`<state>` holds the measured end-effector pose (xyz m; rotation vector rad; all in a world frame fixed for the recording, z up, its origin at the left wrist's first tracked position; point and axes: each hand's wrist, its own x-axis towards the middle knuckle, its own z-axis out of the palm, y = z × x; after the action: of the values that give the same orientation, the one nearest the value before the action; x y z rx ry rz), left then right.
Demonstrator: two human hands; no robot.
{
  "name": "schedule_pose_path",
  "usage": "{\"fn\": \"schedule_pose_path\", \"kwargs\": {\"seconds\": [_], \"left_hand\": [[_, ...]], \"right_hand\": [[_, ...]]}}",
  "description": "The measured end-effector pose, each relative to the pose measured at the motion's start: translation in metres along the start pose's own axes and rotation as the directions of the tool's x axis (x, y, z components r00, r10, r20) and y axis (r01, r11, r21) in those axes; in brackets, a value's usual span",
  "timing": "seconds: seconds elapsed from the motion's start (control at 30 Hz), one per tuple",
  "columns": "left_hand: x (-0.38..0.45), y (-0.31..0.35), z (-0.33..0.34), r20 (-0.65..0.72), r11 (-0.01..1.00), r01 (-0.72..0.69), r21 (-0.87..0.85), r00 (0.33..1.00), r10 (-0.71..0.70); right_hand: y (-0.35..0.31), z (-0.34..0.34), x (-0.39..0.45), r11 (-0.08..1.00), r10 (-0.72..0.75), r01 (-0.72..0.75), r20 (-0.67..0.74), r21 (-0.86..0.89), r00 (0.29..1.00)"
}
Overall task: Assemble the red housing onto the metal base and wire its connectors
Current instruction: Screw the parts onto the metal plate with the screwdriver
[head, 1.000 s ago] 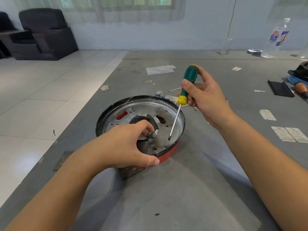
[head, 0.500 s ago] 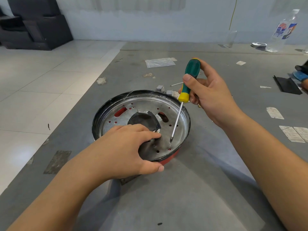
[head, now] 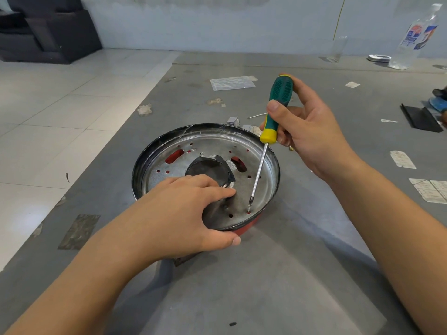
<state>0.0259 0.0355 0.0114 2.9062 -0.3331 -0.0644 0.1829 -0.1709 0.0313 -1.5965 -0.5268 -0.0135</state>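
Round perforated metal base (head: 208, 151) seated in the low red housing (head: 249, 228), near the middle of the grey counter (head: 266, 286); black rim running around the top edge. Inside the dish: a dark round central opening (head: 208, 169) with bent foil-like scraps at its edge, two oblong slots showing red beneath, and scattered small round holes. A small screw (head: 249, 209) standing in a hole near the right front edge.

Left hand (head: 183, 213) laid over the near rim, thumb pressed against the outer red wall, fingers (head: 217, 189) straight and resting on the metal floor beside the central opening; nothing clasped.

Right hand (head: 307, 131) wrapped around the green-and-yellow handled screwdriver (head: 275, 110), thumb along the grip, shaft slanting down and left, tip meeting the screw head.

Behind the dish: small grey metal parts (head: 233, 120), touching or just beside the rim, cannot tell which. Further back: a clear plastic bag (head: 232, 82), a clear plastic bottle with blue label (head: 416, 37), a clear glass tumbler (head: 337, 48). Contents of bottle and tumbler not discernible. At right: a black flat plate (head: 420, 119) and paper labels (head: 430, 191).
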Motion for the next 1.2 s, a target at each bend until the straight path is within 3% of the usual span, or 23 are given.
{"fn": "schedule_pose_path", "kwargs": {"seconds": [1.0, 1.2], "left_hand": [[0.000, 0.002, -0.003, 0.054, 0.999, 0.030, -0.011, 0.998, -0.030], [0.003, 0.007, -0.013, -0.005, 0.996, 0.037, -0.083, 0.999, -0.038]], "right_hand": [[-0.003, 0.000, -0.002, 1.000, 0.013, -0.014, 0.028, 0.013, 1.000], [-0.004, 0.000, -0.002, 0.999, 0.013, -0.014, 0.026, 0.036, 1.000]]}}
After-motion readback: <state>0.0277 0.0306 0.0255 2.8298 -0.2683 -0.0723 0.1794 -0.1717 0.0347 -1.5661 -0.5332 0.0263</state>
